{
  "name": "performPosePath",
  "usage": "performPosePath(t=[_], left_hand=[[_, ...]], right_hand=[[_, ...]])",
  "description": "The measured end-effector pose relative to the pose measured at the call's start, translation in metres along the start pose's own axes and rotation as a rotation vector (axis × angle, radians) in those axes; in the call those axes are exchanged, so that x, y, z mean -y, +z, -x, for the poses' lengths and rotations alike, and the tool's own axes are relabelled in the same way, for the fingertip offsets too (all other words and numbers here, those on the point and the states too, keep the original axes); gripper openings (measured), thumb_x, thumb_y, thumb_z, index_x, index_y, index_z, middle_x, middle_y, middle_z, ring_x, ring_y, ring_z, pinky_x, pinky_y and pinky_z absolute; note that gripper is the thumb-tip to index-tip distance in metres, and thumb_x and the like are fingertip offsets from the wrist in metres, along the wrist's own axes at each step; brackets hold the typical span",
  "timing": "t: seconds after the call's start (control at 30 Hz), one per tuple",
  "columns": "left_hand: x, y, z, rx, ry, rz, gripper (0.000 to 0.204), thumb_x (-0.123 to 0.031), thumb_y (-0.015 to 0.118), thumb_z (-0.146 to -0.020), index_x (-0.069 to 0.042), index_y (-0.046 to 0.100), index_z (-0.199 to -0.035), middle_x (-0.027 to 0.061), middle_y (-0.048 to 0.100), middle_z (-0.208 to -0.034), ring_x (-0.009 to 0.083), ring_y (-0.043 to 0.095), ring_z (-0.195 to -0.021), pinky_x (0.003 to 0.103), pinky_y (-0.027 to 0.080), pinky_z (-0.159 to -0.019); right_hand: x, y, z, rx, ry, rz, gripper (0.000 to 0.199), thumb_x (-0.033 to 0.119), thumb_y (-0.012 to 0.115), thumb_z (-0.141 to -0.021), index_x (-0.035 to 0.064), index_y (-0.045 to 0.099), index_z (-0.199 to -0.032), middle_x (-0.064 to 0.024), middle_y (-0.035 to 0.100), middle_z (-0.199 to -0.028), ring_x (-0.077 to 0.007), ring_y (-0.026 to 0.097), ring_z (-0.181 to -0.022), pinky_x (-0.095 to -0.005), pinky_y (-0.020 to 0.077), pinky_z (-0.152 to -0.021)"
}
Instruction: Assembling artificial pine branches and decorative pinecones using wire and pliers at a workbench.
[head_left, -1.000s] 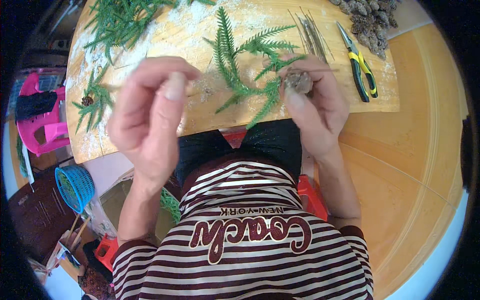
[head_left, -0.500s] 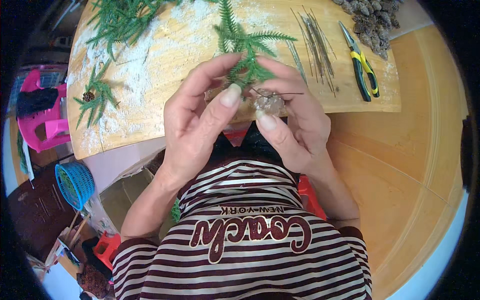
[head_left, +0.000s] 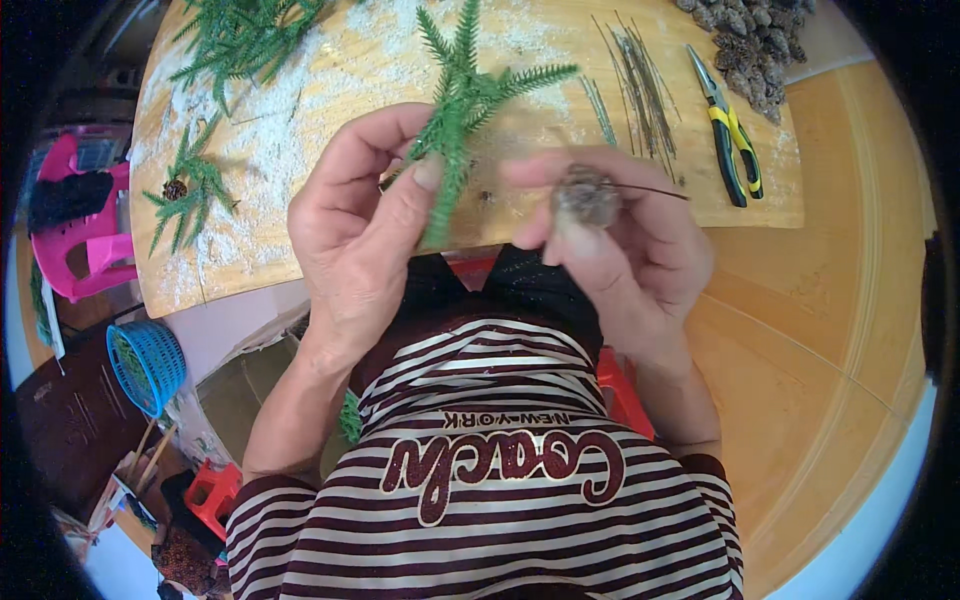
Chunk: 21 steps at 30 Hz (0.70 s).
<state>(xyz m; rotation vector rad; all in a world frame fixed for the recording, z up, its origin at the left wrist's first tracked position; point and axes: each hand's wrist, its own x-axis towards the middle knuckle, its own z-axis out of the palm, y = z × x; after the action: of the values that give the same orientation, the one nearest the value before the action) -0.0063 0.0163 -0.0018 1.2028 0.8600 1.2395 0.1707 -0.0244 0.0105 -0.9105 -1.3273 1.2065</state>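
A green artificial pine sprig [head_left: 462,105] with several needled arms is pinched between the thumb and fingers of my left hand [head_left: 362,215], over the table's near edge. To its right, my right hand [head_left: 635,250] grips a small brown pine cone [head_left: 587,197] between thumb and fingers. From the cone a thin dark wire [head_left: 652,190] sticks out to the right. Cone and sprig are apart. My right fingertips and the cone are somewhat blurred.
On the wooden table [head_left: 270,220], dusted with white flakes, lie a sprig with a cone [head_left: 175,190], piled green sprigs [head_left: 245,45], thin wires [head_left: 645,90], yellow-black pliers [head_left: 728,130] and heaped pine cones [head_left: 750,55]. A blue basket [head_left: 148,368] and pink chair [head_left: 75,230] stand left.
My hands have moved apart. The left has drawn the sprig leftward and turned it more upright; the right has carried the wired cone rightward, and the cone now shows more plainly.
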Motion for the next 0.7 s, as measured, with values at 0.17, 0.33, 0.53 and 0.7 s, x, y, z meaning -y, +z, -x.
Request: performPosePath(t=[0.17,0.33,0.53,0.7], left_hand=[[-0.002,-0.010,-0.005,0.000,-0.068,0.165,0.025,-0.003,0.051,-0.087,0.006,0.053,-0.111,0.0091,0.062,-0.095,0.0112,0.057,-0.084,0.023,0.046,-0.077],[0.001,-0.014,-0.006,0.003,-0.068,0.285,0.027,-0.002,0.045,-0.085,0.007,0.054,-0.109,0.0097,0.062,-0.090,0.0120,0.058,-0.080,0.022,0.045,-0.076],[-0.003,-0.008,-0.004,-0.039,-0.059,0.307,0.026,-0.001,0.044,-0.084,0.007,0.054,-0.107,0.0093,0.062,-0.089,0.0113,0.057,-0.079,0.022,0.045,-0.075],[-0.002,-0.010,-0.002,-0.022,-0.035,0.287,0.026,-0.001,0.045,-0.085,0.007,0.054,-0.107,0.0094,0.062,-0.091,0.0113,0.058,-0.081,0.023,0.045,-0.076]], right_hand=[[-0.009,-0.004,0.003,-0.169,-0.060,0.329,0.023,0.000,0.060,-0.081,-0.0028,0.058,-0.104,-0.0073,0.060,-0.084,-0.0088,0.052,-0.065,-0.0206,0.0414,-0.056],[-0.006,0.004,-0.002,-0.120,-0.051,0.563,0.020,-0.003,0.061,-0.079,-0.0031,0.060,-0.100,-0.0013,0.054,-0.076,-0.0045,0.043,-0.061,-0.0188,0.0349,-0.052],[-0.009,0.013,-0.017,-0.079,-0.171,0.647,0.021,-0.002,0.063,-0.079,-0.0019,0.061,-0.099,-0.0002,0.052,-0.070,-0.0038,0.039,-0.055,-0.0184,0.0331,-0.049],[-0.007,0.019,-0.023,-0.133,-0.218,0.647,0.023,-0.003,0.065,-0.078,-0.0017,0.061,-0.100,-0.0005,0.053,-0.070,-0.0029,0.040,-0.054,-0.0174,0.0323,-0.047]])
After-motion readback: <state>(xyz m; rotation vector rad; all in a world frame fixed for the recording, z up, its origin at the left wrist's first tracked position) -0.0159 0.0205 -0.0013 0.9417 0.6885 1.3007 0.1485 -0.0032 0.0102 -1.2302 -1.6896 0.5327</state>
